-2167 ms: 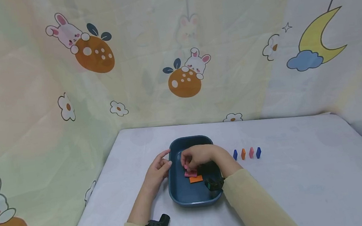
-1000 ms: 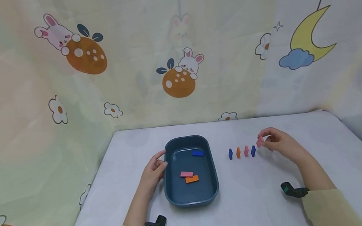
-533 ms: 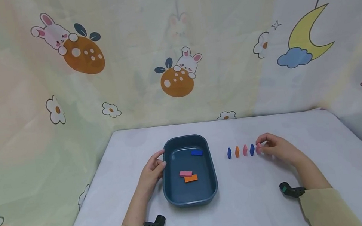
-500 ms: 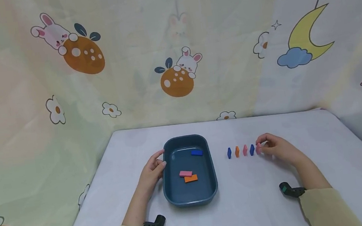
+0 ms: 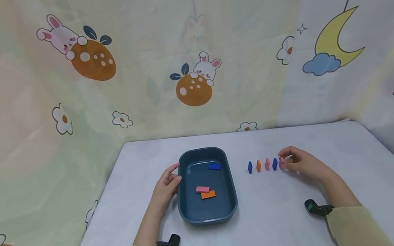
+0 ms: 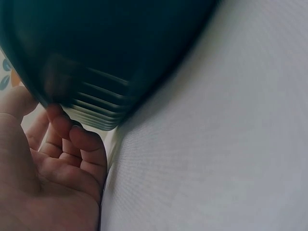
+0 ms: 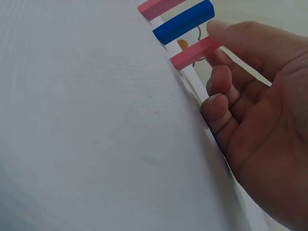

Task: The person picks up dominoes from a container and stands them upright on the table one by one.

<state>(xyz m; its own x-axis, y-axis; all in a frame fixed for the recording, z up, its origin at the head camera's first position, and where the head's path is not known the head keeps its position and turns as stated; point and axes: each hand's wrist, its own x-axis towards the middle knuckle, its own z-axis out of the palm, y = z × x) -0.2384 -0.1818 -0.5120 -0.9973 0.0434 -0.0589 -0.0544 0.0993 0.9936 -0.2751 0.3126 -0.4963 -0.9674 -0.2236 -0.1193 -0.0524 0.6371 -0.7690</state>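
Observation:
At the right end of a row of small upright blocks, my right hand (image 5: 303, 163) pinches a pink block (image 7: 195, 52) between thumb and finger. It stands upright on the table, beside a blue block (image 5: 274, 164). Further left in the row are another pink block (image 5: 267, 164), an orange block (image 5: 259, 166) and a second blue block (image 5: 250, 167). My left hand (image 5: 166, 185) touches the left side of a dark blue tray (image 5: 209, 216) with its fingertips, at the rim. Inside the tray lie a blue block (image 5: 214, 166), a pink block (image 5: 202, 189) and an orange block (image 5: 208, 194).
A white-covered table (image 5: 275, 220) carries everything. Behind it and to the left hangs a cloth (image 5: 145, 63) printed with rabbits, flowers and a moon. A black wrist camera (image 5: 167, 244) sits on the left wrist, another black wrist camera (image 5: 318, 208) on the right.
My right hand has left the tray with a pink block, moved right and lowered it to the row's right end. In the last half second little moves. The left hand stays at the tray.

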